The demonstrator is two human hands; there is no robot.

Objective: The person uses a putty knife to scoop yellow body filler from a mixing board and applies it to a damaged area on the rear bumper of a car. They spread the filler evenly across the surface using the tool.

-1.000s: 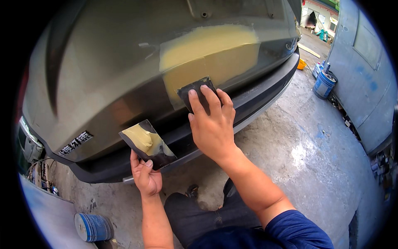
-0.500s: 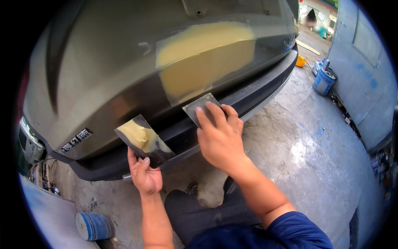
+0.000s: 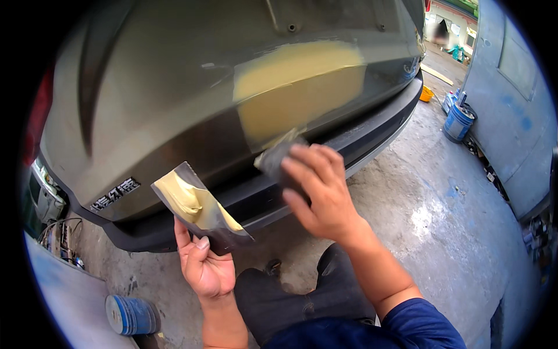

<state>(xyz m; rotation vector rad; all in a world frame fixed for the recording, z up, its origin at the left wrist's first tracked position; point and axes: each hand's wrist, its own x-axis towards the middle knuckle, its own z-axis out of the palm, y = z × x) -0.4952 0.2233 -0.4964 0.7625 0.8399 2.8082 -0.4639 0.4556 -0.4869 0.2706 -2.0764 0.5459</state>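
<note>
My left hand (image 3: 207, 267) is closed on the lower end of a dark flat plate (image 3: 224, 237), held tilted in front of the bumper. A mound of yellow body filler (image 3: 179, 196) lies on the plate, with a thinner streak along one edge. My right hand (image 3: 322, 189) grips a dark flat spreader (image 3: 278, 160), blurred by motion, with some pale filler at its edge. The spreader is by the lower edge of a yellow filler patch (image 3: 299, 96) on the grey car tailgate (image 3: 186, 87); whether it touches the panel I cannot tell.
A black bumper (image 3: 372, 125) runs below the tailgate. One blue pail (image 3: 136, 316) lies or stands at lower left, another blue pail (image 3: 458, 123) at right beside a blue-grey metal door (image 3: 514, 116). An orange basin (image 3: 426, 93) sits on the concrete floor (image 3: 401, 232).
My right hand has turned and tipped the spreader, and filler now shows on its edge. The left plate has shifted slightly left, with filler along its right edge. The view has moved a little.
</note>
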